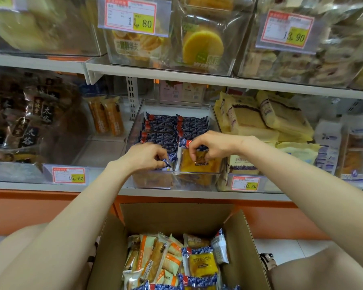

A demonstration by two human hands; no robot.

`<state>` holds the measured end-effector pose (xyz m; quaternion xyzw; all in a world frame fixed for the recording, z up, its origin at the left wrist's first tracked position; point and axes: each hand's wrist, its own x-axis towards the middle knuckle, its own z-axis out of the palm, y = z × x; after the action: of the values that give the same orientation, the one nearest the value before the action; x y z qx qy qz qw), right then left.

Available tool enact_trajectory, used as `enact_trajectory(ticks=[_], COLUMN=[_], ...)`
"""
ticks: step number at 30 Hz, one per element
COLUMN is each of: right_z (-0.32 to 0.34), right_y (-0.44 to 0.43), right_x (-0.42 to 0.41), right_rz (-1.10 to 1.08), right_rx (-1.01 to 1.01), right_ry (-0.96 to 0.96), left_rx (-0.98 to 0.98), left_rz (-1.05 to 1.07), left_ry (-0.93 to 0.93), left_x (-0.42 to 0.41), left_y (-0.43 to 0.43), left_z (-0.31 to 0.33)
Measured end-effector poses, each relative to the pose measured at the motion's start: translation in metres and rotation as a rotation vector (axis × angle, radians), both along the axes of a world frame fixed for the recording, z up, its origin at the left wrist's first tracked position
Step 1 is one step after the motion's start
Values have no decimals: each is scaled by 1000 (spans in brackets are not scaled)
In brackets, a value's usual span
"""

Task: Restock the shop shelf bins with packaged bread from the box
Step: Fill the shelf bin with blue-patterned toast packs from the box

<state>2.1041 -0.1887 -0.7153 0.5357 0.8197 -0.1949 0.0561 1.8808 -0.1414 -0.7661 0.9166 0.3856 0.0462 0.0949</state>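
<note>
A clear plastic bin (215, 116) on the middle shelf holds two rows of blue-patterned bread packets (161, 126) standing on edge. My left hand (144, 156) pinches the top of a blue packet at the front of the left row. With my right hand (208, 146) I hold the top edge of a yellow toast packet (199, 163) at the front of the right row. Below, an open cardboard box (245, 248) contains several mixed bread packets (201, 264), some blue-and-yellow, some orange-and-white.
Neighbouring clear bins hold dark-wrapped cakes (23, 118) on the left and pale yellow sandwich packets (270, 120) on the right. Price tags (69, 175) hang on the bin fronts. An upper shelf (155, 70) with more bins sits close overhead. An orange base panel (40, 208) runs behind the box.
</note>
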Motion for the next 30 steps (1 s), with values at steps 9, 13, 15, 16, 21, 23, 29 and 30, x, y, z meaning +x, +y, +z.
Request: enact_trajectory(ticks=[9, 13, 15, 16, 21, 23, 29, 30], right_z=[-14, -1, 3, 3, -7, -9, -9, -9], right_y=[-6, -16, -19, -21, -21, -17, -10, -11], right_x=[1, 9, 11, 10, -3, -5, -11, -11], right_rz=[-122, -129, -119, -107, -20, -11, -13, -14], right_rx=[-123, 84, 166, 190, 214, 197, 91, 85], right_ry=[143, 73, -33, -88, -219, -218, -215, -212], left_rx=[-130, -175, -177, -164, -42, -45, -71, -72], left_rz=[-27, -72, -112, -135, -160, -157, -171, -164], left_ry=[-233, -523, -547, -525, -380, -355, -338, -353], left_x=[0, 8, 14, 17, 26, 26, 23, 23], left_y=[-6, -12, -12, -12, -12, -12, -11, -12], left_z=[-8, -3, -3, -4, -10, -10, -12, -12])
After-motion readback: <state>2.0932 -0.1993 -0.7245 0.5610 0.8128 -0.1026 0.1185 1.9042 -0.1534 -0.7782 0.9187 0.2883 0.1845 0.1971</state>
